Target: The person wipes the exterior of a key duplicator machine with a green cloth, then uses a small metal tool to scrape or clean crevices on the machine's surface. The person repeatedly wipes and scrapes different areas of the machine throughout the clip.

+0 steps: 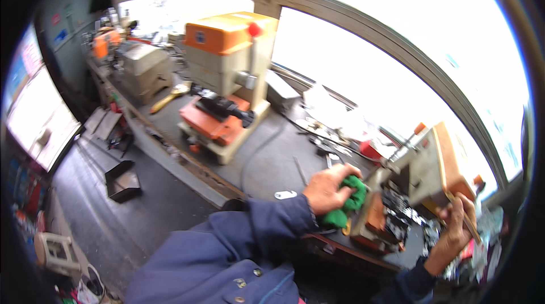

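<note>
My left hand [326,191] is closed on a bunched green cloth [353,196], just left of the right-hand machine's base. At the right, my right hand [452,229] grips a thin brown stick-like tool [471,228]; what kind it is I cannot make out. That hand is beside the front of a beige bench machine [427,176] with an orange-tan top. Dark clamp parts and shiny metal pieces [397,207] sit under the machine's head. A small white tag-like piece [285,195] lies on the bench, left of my left hand.
A larger beige machine with an orange cover [227,34] and a red-knobbed lever stands mid-bench. Farther left are a yellow-handled brush [170,97] and a grey boxy machine [143,68]. Small metal parts [329,142] clutter the window side. A black tray [122,181] lies on the lower left surface.
</note>
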Available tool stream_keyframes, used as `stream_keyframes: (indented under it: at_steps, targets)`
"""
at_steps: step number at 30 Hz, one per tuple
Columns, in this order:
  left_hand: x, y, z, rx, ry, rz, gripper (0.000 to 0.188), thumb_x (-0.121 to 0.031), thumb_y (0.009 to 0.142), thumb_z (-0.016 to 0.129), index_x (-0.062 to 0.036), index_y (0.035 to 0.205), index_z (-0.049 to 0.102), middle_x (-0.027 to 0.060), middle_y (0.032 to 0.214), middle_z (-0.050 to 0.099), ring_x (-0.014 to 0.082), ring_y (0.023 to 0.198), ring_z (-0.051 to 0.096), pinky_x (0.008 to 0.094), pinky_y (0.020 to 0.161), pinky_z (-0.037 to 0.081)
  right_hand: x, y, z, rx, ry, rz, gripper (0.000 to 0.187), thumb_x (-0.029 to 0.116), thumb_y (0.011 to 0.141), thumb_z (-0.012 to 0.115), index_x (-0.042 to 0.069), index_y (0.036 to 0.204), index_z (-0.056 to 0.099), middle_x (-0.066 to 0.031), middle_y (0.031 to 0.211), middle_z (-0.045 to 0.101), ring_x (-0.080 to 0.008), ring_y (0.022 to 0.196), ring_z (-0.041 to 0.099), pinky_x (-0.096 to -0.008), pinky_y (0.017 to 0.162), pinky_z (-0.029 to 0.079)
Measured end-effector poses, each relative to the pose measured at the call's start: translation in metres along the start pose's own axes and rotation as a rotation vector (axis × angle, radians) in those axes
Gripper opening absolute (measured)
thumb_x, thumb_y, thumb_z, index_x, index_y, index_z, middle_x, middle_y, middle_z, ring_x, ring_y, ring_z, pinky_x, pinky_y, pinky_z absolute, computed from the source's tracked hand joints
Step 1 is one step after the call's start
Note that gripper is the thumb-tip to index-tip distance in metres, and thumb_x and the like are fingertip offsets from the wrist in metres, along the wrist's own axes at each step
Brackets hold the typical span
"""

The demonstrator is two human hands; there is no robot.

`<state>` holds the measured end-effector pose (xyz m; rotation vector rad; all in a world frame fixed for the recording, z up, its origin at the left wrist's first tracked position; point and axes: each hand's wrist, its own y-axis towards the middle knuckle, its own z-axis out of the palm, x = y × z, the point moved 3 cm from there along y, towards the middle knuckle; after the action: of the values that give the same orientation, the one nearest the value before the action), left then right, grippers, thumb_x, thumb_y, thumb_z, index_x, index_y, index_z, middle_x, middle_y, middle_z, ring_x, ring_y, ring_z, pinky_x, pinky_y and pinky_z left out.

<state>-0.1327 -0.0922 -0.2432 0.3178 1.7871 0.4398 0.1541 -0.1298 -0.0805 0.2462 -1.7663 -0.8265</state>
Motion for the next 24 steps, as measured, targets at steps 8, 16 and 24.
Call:
stream_keyframes:
  at_steps: [8, 16, 24]
  targets:
    - [-0.003, -0.003, -0.004, 0.065, -0.027, -0.067, 0.035, -0.004, 0.095, 0.072, -0.0094, 0.129, 0.067, 0.0154, 0.118, 0.073, 0.0362, 0.112, 0.073, 0.041, 0.099, 0.058, -0.025, -0.002, -0.012, -0.045, -0.032, -0.165, 0.022, 0.019, 0.111, 0.07, -0.001, 0.118, 0.074, -0.0045, 0.087, 0.07, -0.0118, 0.077, 0.065, -0.0262, 0.077, 0.056]
    - [0.007, -0.002, 0.002, 0.04, -0.039, -0.009, 0.036, -0.011, 0.094, 0.073, -0.0149, 0.129, 0.064, 0.015, 0.113, 0.071, 0.0384, 0.109, 0.072, 0.0468, 0.095, 0.057, -0.026, 0.0, -0.016, -0.035, -0.142, -0.266, 0.017, 0.014, 0.11, 0.069, -0.003, 0.111, 0.073, -0.0063, 0.093, 0.069, -0.0131, 0.08, 0.065, -0.0267, 0.079, 0.053]
    - [0.001, -0.002, -0.001, 0.07, -0.053, -0.078, 0.038, -0.002, 0.093, 0.07, -0.0097, 0.13, 0.067, 0.0148, 0.121, 0.072, 0.0349, 0.114, 0.073, 0.0413, 0.1, 0.057, -0.023, -0.002, -0.007, -0.007, -0.034, -0.279, 0.017, 0.013, 0.11, 0.07, -0.002, 0.118, 0.075, -0.0051, 0.091, 0.072, -0.0128, 0.083, 0.066, -0.027, 0.082, 0.053]
